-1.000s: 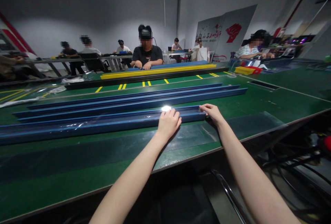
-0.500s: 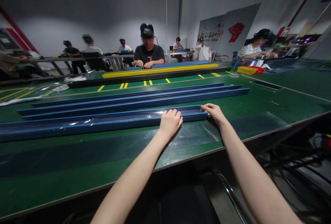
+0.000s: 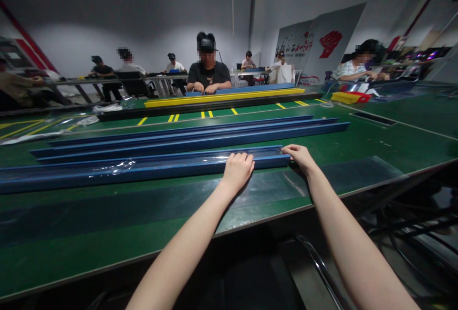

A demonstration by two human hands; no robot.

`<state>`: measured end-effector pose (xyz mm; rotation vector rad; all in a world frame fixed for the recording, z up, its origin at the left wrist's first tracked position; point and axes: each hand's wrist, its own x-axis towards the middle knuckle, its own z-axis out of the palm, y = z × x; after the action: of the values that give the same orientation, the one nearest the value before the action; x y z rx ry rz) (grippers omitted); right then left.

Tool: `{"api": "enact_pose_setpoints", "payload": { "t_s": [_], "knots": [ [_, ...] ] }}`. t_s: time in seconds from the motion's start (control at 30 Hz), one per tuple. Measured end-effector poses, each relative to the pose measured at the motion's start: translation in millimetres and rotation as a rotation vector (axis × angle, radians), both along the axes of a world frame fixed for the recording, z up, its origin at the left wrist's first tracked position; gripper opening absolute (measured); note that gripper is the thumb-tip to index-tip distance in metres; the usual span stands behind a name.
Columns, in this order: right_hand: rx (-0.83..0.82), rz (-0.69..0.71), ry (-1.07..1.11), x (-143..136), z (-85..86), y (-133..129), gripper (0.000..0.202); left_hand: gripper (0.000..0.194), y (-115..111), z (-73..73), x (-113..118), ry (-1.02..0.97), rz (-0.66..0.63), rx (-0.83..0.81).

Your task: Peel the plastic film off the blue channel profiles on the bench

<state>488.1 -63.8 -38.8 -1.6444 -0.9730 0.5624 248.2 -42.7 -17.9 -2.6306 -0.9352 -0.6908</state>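
A long blue channel (image 3: 171, 170) lies across the table in front of me, with a glossy clear plastic strip (image 3: 119, 166) along its inside. My left hand (image 3: 239, 171) is closed over the channel's front wall near its right part, fingers curled over the rim. At the channel's right end, my right hand (image 3: 299, 156) pinches with thumb and fingers at the end of the clear strip; the exact grip is partly hidden. A flat transparent sheet (image 3: 143, 205) lies on the table between the channel and my forearms.
Behind lie more blue channels (image 3: 200, 139), then a black bar (image 3: 229, 106) and a yellow channel (image 3: 222, 98). Across the green table (image 3: 386, 145) sits a person (image 3: 209, 74) with both hands on a blue piece. A yellow tray (image 3: 345, 97) stands back right, near another person (image 3: 361, 64).
The view has shifted slightly, so everything appears a little further right. Both my hands keep their places on the blue channel and strip.
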Motion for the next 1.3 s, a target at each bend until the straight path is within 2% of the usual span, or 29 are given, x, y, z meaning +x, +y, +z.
{"api": "enact_pose_setpoints", "payload": {
  "t_s": [1.3],
  "knots": [
    [-0.046, 0.0, -0.051, 1.8, -1.9, -0.3, 0.017, 0.022, 2.4, 1.4, -0.9, 0.037, -0.028, -0.02]
  ]
}}
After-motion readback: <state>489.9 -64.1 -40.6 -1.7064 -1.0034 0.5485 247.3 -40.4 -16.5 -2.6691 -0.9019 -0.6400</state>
